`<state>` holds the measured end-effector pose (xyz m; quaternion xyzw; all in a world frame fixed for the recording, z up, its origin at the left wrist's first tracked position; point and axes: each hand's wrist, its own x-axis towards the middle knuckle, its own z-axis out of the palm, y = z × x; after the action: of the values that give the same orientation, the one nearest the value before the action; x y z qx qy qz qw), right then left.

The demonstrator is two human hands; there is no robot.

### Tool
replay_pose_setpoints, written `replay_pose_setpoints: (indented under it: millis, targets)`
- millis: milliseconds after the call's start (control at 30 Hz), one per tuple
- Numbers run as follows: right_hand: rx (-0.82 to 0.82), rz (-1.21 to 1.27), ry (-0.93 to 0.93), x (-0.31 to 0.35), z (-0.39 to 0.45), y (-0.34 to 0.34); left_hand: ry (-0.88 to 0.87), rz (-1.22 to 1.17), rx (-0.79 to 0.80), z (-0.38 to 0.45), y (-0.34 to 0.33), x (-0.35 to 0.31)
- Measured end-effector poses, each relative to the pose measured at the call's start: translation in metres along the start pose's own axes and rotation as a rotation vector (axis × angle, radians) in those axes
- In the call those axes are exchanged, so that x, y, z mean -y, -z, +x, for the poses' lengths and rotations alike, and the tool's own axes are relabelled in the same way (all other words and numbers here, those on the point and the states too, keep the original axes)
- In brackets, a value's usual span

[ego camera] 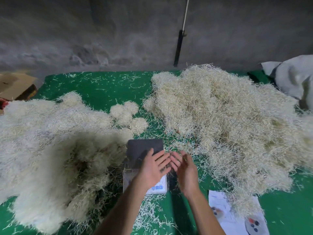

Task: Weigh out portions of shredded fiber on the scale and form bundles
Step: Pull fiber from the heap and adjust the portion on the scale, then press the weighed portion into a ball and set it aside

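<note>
**Station status: both hands over the scale**

My left hand (155,167) is above the scale (144,155), fingers straight and spread, palm turned toward the right hand. It holds nothing. My right hand (183,168) is just beside it, palm facing left, fingers relaxed and slightly bent. A few thin strands lie between the fingertips of the two hands; I cannot tell whether either hand pinches them. The fingertips of the two hands are close together, nearly touching.

The scale sits on the green table cover (101,85) in front of me. Its dark platform is bare apart from a few stray strands. Its light front panel with blue buttons is partly hidden under my left wrist.

Shredded fiber lies in two masses. The large loose pile (228,119) is to the right of the scale. The pale heap (50,141) is to the left, touching the scale's left edge. Small rounded bundles (127,114) sit beyond the scale, between the two masses.

Printed sheets (237,216) lie at the near right, partly under the fiber. A cardboard box (15,85) is at the far left, a light sack (294,77) at the far right.
</note>
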<state>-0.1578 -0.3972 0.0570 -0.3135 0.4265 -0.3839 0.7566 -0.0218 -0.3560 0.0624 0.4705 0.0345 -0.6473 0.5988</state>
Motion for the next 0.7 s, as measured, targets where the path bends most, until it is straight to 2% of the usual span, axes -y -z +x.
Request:
replay_pose_setpoints:
  millis: [167,233,300,367,433,500,567,633,700]
  targets:
    - [-0.154,-1.061,0.347,0.024,0.058,0.054,-0.039,0.227,0.016,0.045,-0.051,0.011]
    - [-0.239,-1.315,0.411,0.032,0.091,0.075,-0.109,0.416,0.000,0.070,-0.070,0.011]
    - [-0.264,-1.426,0.358,0.034,0.121,0.090,-0.241,0.685,-0.022,0.100,-0.087,0.007]
    - [-0.248,-1.460,0.307,0.025,0.142,0.095,-0.401,0.957,-0.057,0.133,-0.101,-0.001]
    - [-0.230,-1.384,0.367,0.015,0.155,0.093,-0.515,1.136,-0.115,0.166,-0.110,-0.009]
    - [-0.149,-1.125,0.352,0.014,0.163,0.087,-0.520,1.277,-0.133,0.196,-0.115,-0.015]
    - [-0.083,-0.845,0.349,0.024,0.169,0.084,-0.438,1.400,-0.127,0.214,-0.117,-0.013]
    - [-0.230,-0.695,0.441,0.035,0.176,0.089,-0.377,1.407,-0.130,0.220,-0.113,0.000]
    - [-0.424,-0.781,0.462,0.042,0.182,0.094,-0.278,1.351,-0.109,0.217,-0.108,0.020]
